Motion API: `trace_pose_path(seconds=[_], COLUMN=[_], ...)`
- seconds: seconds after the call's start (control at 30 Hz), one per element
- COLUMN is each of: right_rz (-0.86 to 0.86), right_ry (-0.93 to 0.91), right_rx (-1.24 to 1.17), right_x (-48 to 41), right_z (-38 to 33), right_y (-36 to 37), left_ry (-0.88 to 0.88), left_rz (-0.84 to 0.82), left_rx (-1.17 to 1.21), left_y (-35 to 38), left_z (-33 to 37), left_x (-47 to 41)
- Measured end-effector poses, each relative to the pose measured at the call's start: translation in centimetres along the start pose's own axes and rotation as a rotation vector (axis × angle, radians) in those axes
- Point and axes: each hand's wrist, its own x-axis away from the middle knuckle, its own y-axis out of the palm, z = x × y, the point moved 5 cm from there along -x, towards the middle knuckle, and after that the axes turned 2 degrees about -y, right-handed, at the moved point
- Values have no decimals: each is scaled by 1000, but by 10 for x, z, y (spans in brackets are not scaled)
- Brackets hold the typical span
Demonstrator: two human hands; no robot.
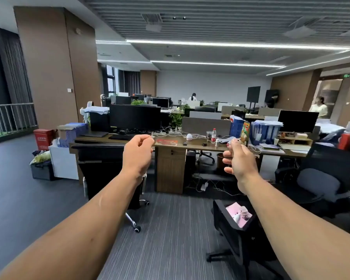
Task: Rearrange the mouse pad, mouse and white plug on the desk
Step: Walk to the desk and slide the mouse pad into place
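Note:
I stand a few steps back from a brown desk (pixel 170 147) with both arms stretched toward it. A red mouse pad (pixel 167 142) lies flat near the desk's front edge. To its right sit two small dark objects (pixel 185 143), either of which may be the mouse. White cables and a power strip (pixel 168 133) lie behind the pad; I cannot pick out the white plug among them. My left hand (pixel 138 152) hangs in the air with its fingers curled in, holding nothing. My right hand (pixel 238 158) is raised with fingers apart and empty.
A black monitor (pixel 135 117) and keyboard stand left on the desk, a water bottle (pixel 213 135) and a white dome (pixel 189 137) to the right. Black office chairs stand at left (pixel 101 156) and lower right (pixel 236 225). Grey carpet lies between me and the desk.

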Motion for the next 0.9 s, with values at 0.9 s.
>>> trace_pose_path(seconds=[0.9], right_rz=[96], right_ry=[-9], right_rx=[23], right_x=[-537], right_z=[188], right_y=[199], left_ry=[26], left_rz=[19], left_rx=[-22], left_y=[208], left_z=[-213], left_x=[-531])
